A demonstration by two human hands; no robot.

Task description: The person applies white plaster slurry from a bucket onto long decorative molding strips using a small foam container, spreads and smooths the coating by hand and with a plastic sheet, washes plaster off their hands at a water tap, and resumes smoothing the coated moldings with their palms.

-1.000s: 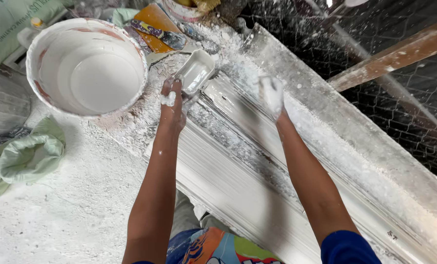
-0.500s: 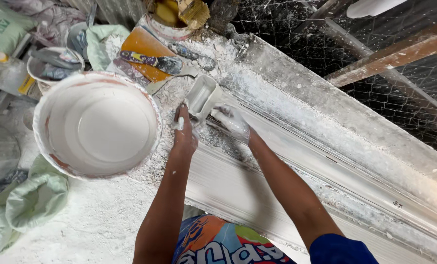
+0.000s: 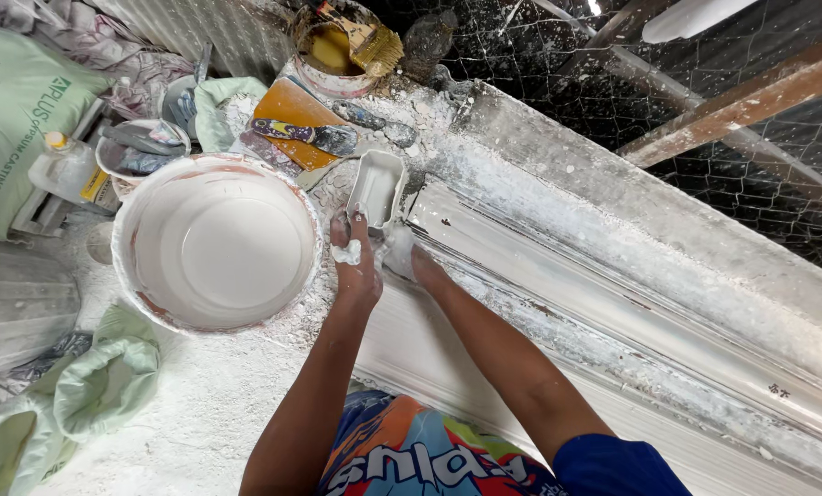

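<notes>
Two plaster-caked hands: our left hand (image 3: 356, 262) grips the small white tub (image 3: 377, 188); our right hand's (image 3: 402, 255) grip we cannot tell; wet plaster could let the tub slip off the mould (image 3: 631, 303)

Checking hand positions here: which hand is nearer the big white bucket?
Left. The left hand lies just beside the bucket, close to its rim; the right hand is farther over, on the long white moulding.
</notes>
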